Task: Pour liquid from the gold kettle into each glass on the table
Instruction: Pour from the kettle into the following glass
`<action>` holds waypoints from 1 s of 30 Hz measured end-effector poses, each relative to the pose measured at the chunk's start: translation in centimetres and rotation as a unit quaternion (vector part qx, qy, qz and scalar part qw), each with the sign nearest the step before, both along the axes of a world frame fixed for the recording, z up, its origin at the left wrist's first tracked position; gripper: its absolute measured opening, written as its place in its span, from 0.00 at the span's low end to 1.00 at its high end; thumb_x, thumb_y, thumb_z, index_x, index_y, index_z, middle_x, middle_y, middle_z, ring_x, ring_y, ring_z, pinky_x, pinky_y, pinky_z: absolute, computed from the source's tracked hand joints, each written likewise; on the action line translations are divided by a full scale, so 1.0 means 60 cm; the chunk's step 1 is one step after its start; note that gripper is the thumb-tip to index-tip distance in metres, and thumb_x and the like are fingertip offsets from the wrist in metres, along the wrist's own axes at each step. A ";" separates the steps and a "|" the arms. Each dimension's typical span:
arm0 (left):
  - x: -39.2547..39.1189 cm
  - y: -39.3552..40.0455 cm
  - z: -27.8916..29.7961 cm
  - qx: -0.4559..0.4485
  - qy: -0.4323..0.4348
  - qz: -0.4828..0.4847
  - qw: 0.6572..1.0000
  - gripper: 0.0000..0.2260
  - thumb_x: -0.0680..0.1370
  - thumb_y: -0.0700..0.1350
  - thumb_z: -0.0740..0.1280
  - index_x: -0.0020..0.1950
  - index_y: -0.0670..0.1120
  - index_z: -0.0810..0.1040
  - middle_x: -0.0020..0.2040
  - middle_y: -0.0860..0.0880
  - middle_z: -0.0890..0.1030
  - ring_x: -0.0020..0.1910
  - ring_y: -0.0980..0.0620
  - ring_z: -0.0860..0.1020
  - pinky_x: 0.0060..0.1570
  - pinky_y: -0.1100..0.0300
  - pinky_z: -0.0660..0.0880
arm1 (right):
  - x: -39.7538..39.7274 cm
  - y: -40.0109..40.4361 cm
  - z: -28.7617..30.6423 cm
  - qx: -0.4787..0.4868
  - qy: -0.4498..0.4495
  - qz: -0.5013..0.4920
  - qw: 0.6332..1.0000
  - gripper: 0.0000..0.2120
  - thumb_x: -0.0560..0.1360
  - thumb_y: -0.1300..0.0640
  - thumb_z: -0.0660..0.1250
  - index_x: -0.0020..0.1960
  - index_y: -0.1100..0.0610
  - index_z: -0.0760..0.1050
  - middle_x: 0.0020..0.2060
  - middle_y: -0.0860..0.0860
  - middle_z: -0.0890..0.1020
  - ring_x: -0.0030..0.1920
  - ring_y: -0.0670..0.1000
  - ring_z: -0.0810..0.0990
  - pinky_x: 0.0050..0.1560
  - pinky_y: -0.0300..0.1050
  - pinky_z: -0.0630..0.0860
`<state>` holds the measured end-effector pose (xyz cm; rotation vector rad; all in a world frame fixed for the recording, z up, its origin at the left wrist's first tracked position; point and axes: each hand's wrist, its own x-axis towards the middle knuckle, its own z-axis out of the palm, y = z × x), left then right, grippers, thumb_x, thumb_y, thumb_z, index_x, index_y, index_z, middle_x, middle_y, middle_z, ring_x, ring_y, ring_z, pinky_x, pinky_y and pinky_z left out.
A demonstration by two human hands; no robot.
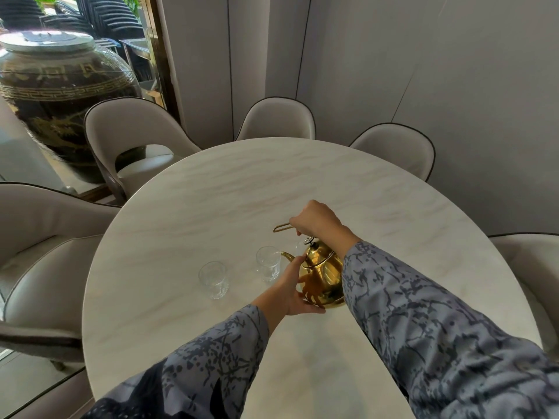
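The gold kettle [323, 275] is tilted to the left above the round marble table [211, 189], its thin spout touching the rim of a clear glass [268, 263]. My right hand [314, 220] grips the wire handle on top. My left hand [292, 290] cups the kettle's belly and base from the left. A second clear glass [214, 279] stands apart, left of the first and a little nearer to me. Behind the kettle's lid knob a bit of a third glass [298, 245] shows, mostly hidden.
Several beige upholstered chairs [130, 128] ring the table. A large dark ornamented jar [60, 92] stands at the far left by a window. Grey wall panels lie behind the table.
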<state>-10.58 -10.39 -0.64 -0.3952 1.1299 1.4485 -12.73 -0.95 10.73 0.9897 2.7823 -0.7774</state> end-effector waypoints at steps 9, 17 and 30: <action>0.003 0.003 0.014 0.014 -0.028 0.005 0.999 0.42 0.66 0.64 0.73 0.74 0.47 0.65 0.74 0.36 0.68 0.70 0.30 0.71 0.45 0.34 0.79 | -0.007 -0.005 0.017 0.016 -0.022 0.004 1.000 0.11 0.69 0.55 0.68 0.45 0.61 0.83 0.40 0.56 0.83 0.40 0.57 0.81 0.36 0.47 0.74; 0.005 0.007 0.019 0.014 -0.029 0.017 0.999 0.47 0.62 0.64 0.76 0.75 0.50 0.62 0.76 0.37 0.66 0.71 0.29 0.70 0.39 0.33 0.81 | -0.005 -0.010 0.034 0.032 -0.025 0.018 0.999 0.11 0.70 0.58 0.69 0.50 0.63 0.81 0.44 0.58 0.83 0.42 0.59 0.81 0.42 0.49 0.77; 0.011 0.015 0.048 0.038 -0.002 0.017 0.999 0.45 0.63 0.65 0.73 0.75 0.51 0.62 0.75 0.39 0.68 0.68 0.29 0.72 0.40 0.33 0.81 | 0.002 -0.011 0.073 0.062 -0.019 0.044 0.997 0.07 0.73 0.59 0.66 0.37 0.60 0.78 0.38 0.56 0.80 0.35 0.56 0.76 0.40 0.49 0.75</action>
